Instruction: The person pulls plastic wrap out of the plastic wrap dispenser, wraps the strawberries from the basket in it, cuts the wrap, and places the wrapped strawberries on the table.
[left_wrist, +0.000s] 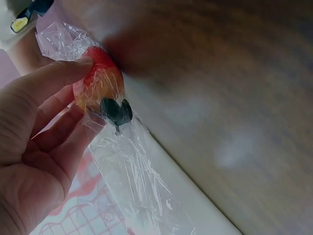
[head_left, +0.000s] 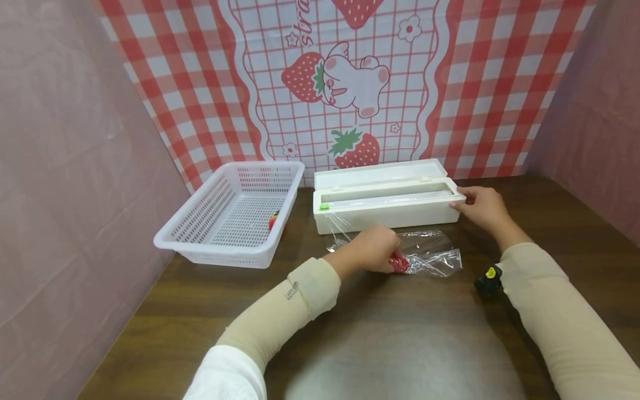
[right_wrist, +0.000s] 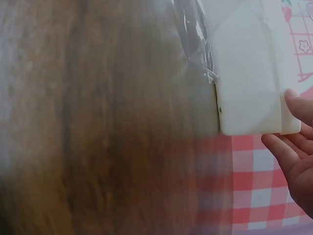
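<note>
My left hand [head_left: 375,248] pinches a red strawberry [left_wrist: 100,78] with a dark green leafy top between thumb and fingers. Clear plastic wrap [left_wrist: 146,181] is around the strawberry, and a strip of it runs back to the white cling film dispenser [head_left: 390,216]. More crumpled film spreads over the table to the right of that hand in the head view. The dispenser's lid [head_left: 380,172] is raised at the back, and film lies across its opening. My right hand [head_left: 485,208] grips the dispenser's right end, thumb on the front and fingers around the end.
A white slotted plastic basket [head_left: 240,258] stands on the left, with another red fruit [head_left: 273,221] inside against its right wall. A small green slider [head_left: 324,206] sits at the dispenser's left end. Behind the brown wooden table [head_left: 400,333] hangs a red checked strawberry cloth [head_left: 475,83].
</note>
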